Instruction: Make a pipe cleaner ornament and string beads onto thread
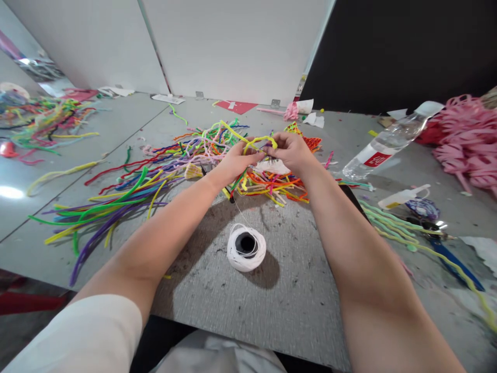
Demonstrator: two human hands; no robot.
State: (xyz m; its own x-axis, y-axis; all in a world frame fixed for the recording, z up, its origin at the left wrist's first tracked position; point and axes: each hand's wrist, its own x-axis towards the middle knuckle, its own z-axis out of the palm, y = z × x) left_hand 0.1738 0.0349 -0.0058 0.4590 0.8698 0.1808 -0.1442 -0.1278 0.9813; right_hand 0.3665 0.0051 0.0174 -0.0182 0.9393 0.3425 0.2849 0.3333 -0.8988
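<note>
My left hand point(237, 160) and my right hand point(292, 150) come close together over the far part of the grey board, both with fingers pinched. Between them they grip a yellow pipe cleaner point(256, 140), bent into a loop, with a green length hanging below the left fingers. A thin white string runs down from near my hands to a white spool of string point(247, 261), which rests on the board nearer to me. Beneath and behind the hands lies a heap of many-coloured pipe cleaners point(186, 160). The fingertips partly hide the gripped spot.
A water bottle point(388, 142) leans on the right, near a pink bundle point(464, 145). A small white squeeze bottle point(402, 197) and blue-handled pliers point(452, 259) lie lower right. Another tangle of pipe cleaners point(50, 124) lies far left. White panels point(233, 46) stand behind.
</note>
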